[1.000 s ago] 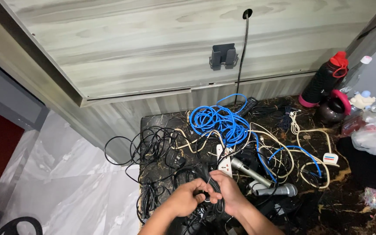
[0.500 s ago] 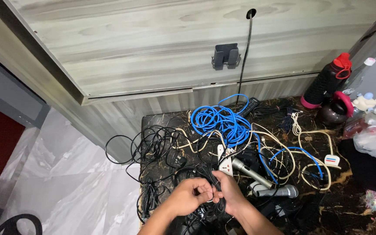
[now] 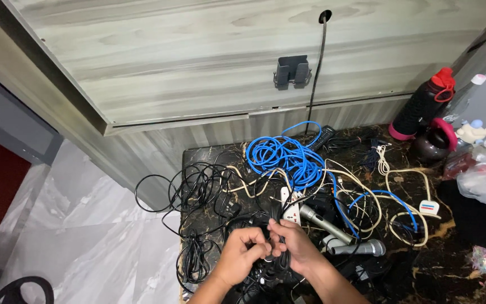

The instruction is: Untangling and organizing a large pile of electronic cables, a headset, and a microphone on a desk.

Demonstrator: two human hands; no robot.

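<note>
Clearly, a black cable [image 3: 275, 217], light and limp and probably best gripped at a gathered loop, is pinched at the table's [image 3: 440, 264] near edge by the curled fingers of left hand [image 3: 243, 253] and right hand [image 3: 295, 247].

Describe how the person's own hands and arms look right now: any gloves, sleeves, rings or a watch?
Both the left hand and the right hand are bare, with no gloves. Both forearms are uncovered as far as the frame's bottom edge, so no sleeve shows. No watch, band or ring is visible.
</note>
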